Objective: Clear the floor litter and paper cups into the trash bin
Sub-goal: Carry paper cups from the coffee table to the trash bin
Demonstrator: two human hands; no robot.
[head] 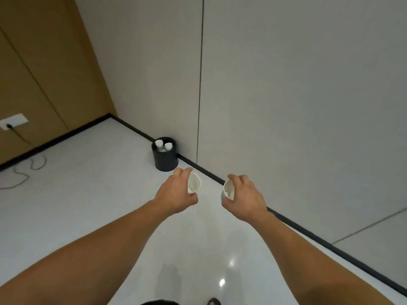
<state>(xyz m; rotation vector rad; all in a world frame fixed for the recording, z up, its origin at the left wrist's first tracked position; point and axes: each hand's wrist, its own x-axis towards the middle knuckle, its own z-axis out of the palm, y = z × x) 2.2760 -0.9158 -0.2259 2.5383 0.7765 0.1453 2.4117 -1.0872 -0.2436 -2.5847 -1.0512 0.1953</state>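
**A:** How are the hands set?

**B:** Both bare arms reach forward and down. The left hand (176, 192) shows its back, with the fingers curled over the top and the thumb underneath. It grips a white paper cup, the left cup (194, 183), lying tilted with its open mouth toward the camera and to the right.

**A:** And the other one?

**B:** The right hand (244, 197) mirrors it. Its fingers wrap round the right cup (228, 190), with the thumb at the lower rim and the mouth turned toward the left hand. The two cups are near each other but apart, and pale tile shows between them.

**A:** Where is the bin?

**B:** The trash bin (165, 159) is dark and round. It stands on the glossy floor (88, 194) against the black baseboard (207, 172) at the foot of the grey wall (286, 95). In the view it sits just beyond the left hand's fingertips. Two white cups in the bin (159, 143) poke above the rim, with something clear between them that I cannot make out.

**A:** Anything in the way?

**B:** The stretch between the hands and the bin is bare tile. Well to the left, a thin cable (22, 172) loops across the floor and runs up to a white socket (14, 121) on the brown panel (44, 62). A dark shoe tip (213, 301) shows at the bottom edge.
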